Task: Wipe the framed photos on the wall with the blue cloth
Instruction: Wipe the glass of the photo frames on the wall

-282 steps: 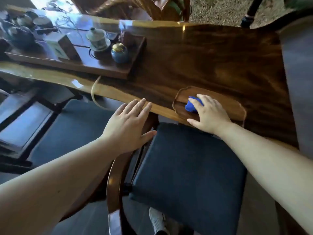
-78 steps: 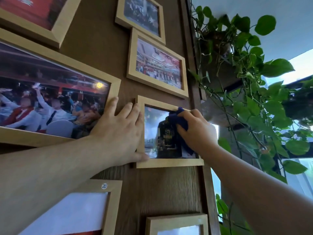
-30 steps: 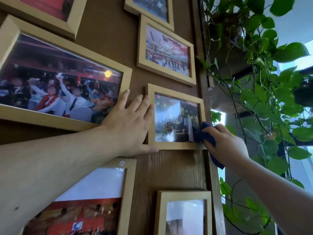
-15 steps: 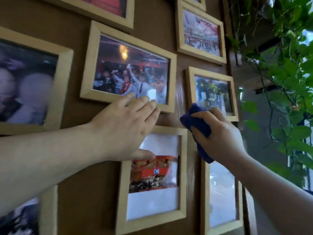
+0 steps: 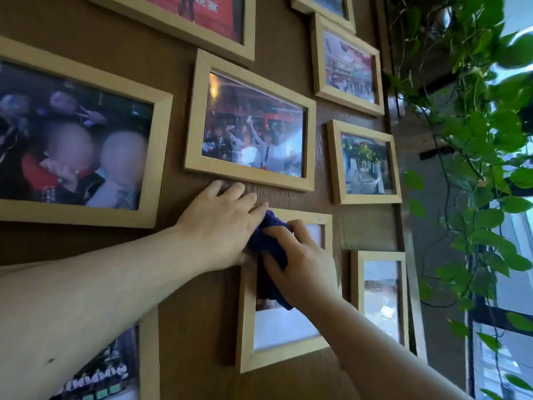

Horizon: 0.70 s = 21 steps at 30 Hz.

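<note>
Blue cloth (image 5: 269,249), bunched in the right hand (image 5: 302,269), presses lower-centre frame (image 5: 245,327); left hand (image 5: 219,226) lies spread flat; hard rubbing could unhook it.

1. The cloth (image 5: 269,246) is deep blue.
2. The photo frames (image 5: 248,171) are pale, light wood.
3. The wall (image 5: 199,319) is dark brown with fine wood grain.
4. The top photo (image 5: 202,13) is bright red (with white characters on it).
5. The trailing plant (image 5: 487,134) has green leaves.
</note>
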Each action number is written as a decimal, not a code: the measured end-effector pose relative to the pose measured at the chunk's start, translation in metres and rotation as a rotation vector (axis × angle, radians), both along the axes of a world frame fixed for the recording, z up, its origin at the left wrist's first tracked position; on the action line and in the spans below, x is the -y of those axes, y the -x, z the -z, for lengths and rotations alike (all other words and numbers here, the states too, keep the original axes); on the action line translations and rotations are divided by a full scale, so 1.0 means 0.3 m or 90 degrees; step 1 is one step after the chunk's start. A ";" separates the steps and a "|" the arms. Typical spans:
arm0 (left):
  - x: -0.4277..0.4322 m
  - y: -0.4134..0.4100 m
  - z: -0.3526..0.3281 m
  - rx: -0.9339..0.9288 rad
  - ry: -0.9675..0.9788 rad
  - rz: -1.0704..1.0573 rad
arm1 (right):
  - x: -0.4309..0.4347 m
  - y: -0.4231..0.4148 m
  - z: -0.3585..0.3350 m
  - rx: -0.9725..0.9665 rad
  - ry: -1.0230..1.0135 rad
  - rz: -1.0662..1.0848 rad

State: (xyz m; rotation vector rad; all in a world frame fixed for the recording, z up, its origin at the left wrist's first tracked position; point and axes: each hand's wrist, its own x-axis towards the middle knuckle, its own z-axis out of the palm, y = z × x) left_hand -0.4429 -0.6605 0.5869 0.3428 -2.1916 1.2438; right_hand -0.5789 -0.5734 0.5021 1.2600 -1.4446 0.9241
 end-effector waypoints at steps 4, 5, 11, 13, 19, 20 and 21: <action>0.014 0.015 0.007 -0.017 -0.007 0.031 | -0.016 0.066 0.010 0.005 0.003 0.066; 0.019 0.016 0.009 -0.019 -0.007 0.032 | -0.031 0.097 0.019 0.024 0.004 0.088; 0.030 0.013 0.017 -0.025 -0.015 0.045 | -0.104 0.227 0.062 0.143 0.008 0.188; 0.030 0.012 0.019 -0.026 -0.017 0.049 | -0.080 0.179 0.059 0.125 0.011 0.140; 0.024 0.015 0.020 -0.030 -0.014 0.048 | -0.020 0.053 0.078 0.017 -0.057 0.020; 0.022 0.014 0.020 -0.026 -0.016 0.044 | -0.032 0.068 0.090 0.026 -0.046 0.032; 0.021 0.015 0.019 -0.025 -0.020 0.041 | -0.048 0.090 0.103 0.040 -0.039 0.058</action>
